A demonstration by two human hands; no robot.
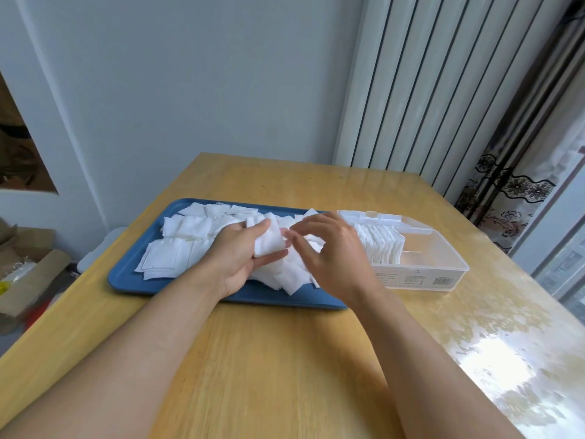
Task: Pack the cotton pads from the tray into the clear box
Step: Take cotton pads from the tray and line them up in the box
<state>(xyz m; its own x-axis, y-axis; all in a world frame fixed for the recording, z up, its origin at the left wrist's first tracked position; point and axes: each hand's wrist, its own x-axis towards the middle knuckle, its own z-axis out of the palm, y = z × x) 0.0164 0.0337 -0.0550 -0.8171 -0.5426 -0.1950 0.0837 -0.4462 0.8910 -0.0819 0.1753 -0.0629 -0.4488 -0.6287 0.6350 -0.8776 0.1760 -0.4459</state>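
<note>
Wooden table [272,359] fills the room corner, with a grey wall behind it. On it sits a blue tray [126,277] piled with loose white cotton pads [177,236]. The left hand [243,251] grips a small stack of pads [269,239], likely to square them up before packing. The right hand [329,248] hangs beside that stack with fingers curled; I cannot tell if it pinches a pad. The clear box [440,264] touches the tray's right end, so the trip is short. A row of pads stands inside, with bare room on its right side.
</note>
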